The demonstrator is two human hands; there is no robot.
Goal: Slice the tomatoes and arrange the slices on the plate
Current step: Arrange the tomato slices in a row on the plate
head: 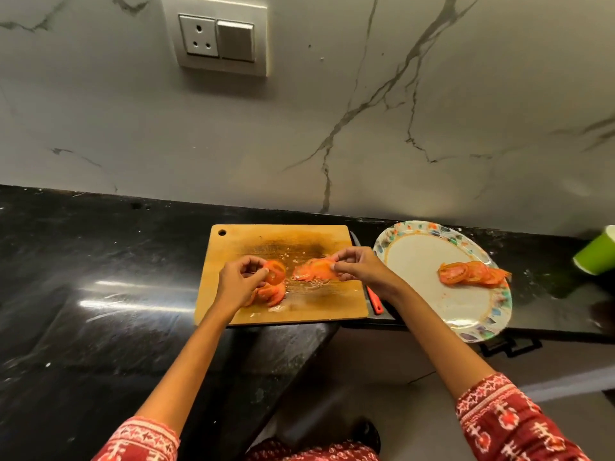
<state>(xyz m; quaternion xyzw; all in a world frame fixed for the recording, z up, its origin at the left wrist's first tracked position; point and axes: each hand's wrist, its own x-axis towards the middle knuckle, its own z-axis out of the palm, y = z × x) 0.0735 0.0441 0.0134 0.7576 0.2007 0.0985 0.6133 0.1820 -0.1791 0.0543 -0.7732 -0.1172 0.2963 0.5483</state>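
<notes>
A wet wooden cutting board (259, 241) lies on the black counter. On it are two heaps of tomato slices. My left hand (238, 282) pinches a slice (277, 271) just above the left heap (271, 293). My right hand (357, 266) pinches the top slices of the right heap (312, 271). To the right sits a paper plate (419, 257) with a floral rim; a short row of overlapping tomato slices (472, 272) lies on its right half. A knife with a red handle (374, 299) lies between board and plate, partly under my right wrist.
A green cup (597, 251) lies tipped at the right edge of the counter (100, 261). The marble wall with a socket plate (218, 36) rises right behind the board. The plate's front rim hangs over the counter edge, above a drawer handle (509, 348).
</notes>
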